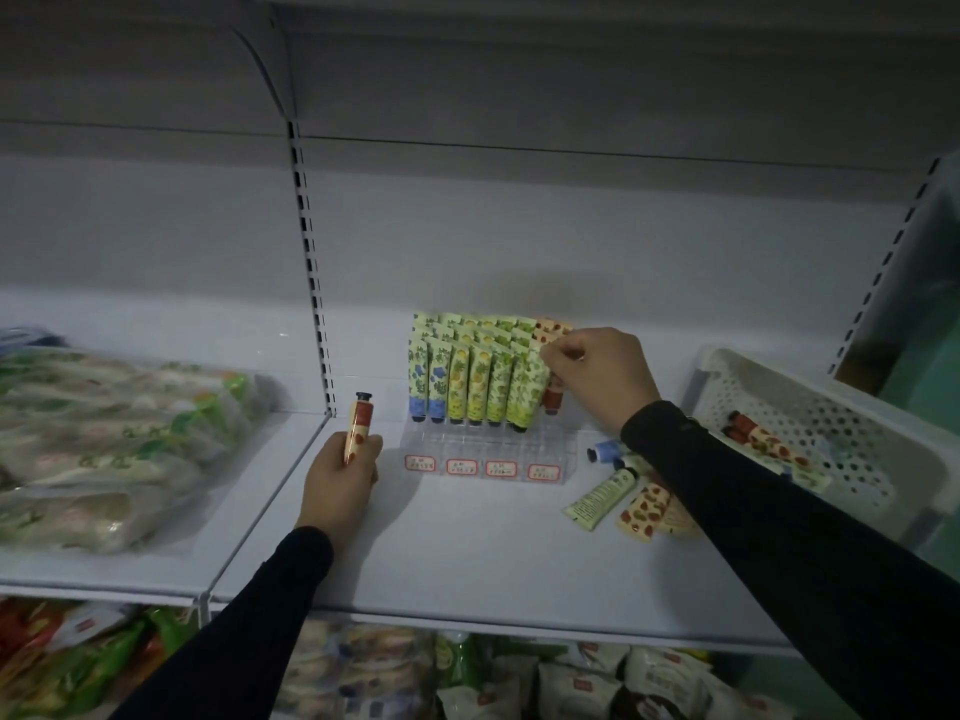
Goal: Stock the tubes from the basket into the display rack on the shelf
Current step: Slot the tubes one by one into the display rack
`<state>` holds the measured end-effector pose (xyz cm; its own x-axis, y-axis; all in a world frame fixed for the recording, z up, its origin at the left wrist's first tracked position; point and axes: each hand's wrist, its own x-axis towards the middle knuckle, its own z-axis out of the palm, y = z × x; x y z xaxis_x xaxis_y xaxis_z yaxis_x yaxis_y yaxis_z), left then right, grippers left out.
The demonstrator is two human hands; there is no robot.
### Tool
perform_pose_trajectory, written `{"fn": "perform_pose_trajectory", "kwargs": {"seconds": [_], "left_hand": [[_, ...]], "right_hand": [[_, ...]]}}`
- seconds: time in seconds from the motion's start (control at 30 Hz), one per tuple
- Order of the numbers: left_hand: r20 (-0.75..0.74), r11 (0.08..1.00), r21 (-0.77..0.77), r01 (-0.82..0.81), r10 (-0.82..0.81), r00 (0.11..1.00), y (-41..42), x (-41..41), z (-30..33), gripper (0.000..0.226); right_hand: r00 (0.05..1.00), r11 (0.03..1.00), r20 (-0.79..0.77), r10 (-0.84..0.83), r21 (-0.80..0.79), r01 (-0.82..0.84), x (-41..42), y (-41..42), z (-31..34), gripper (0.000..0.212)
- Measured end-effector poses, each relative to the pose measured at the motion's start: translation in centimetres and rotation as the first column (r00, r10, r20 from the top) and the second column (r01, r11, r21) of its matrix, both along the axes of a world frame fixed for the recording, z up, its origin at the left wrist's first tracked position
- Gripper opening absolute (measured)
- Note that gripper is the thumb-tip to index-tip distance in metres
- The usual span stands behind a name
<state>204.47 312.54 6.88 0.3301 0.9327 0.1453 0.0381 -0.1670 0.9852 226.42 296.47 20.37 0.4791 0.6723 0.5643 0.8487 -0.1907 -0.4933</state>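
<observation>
Our left hand grips a strawberry tube upright, cap on top, just left of the clear display rack on the shelf. Our right hand pinches another strawberry tube at the rack's right end, beside the green tubes. Loose tubes lie on the shelf; more wait in the white basket at right.
</observation>
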Motion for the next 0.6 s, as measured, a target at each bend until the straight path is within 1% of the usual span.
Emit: {"fn": "perform_pose_trajectory", "kwargs": {"seconds": [0.13, 0.23, 0.3, 0.37, 0.6], "left_hand": [[-0.020, 1.000, 0.019, 0.016, -0.016, 1.000, 0.2, 0.2, -0.5, 0.027], [-0.003, 1.000, 0.008, 0.018, -0.018, 1.000, 0.5, 0.2, -0.8, 0.026], [0.012, 1.000, -0.009, 0.022, -0.022, 1.000, 0.7, 0.1, -0.9, 0.026], [0.024, 0.999, -0.020, 0.030, -0.029, 0.999, 0.8, 0.1, -1.0, 0.026], [0.044, 0.999, -0.031, 0.039, -0.038, 0.998, 0.9, 0.1, -1.0, 0.028]], "right_hand": [[0.999, 1.000, 0.033, -0.019, 0.011, 0.019, -0.2, 1.2, -0.4, 0.025], [0.998, 0.999, 0.060, -0.036, 0.007, 0.035, -0.4, 1.9, -1.1, 0.026], [0.999, 0.999, 0.038, -0.034, 0.000, 0.034, -0.6, 2.2, -1.6, 0.027], [0.999, 0.999, 0.025, -0.032, -0.007, 0.032, -0.6, 2.5, -1.9, 0.029], [0.995, 0.998, 0.090, -0.051, -0.027, 0.053, -0.5, 3.0, -2.9, 0.036]]}}
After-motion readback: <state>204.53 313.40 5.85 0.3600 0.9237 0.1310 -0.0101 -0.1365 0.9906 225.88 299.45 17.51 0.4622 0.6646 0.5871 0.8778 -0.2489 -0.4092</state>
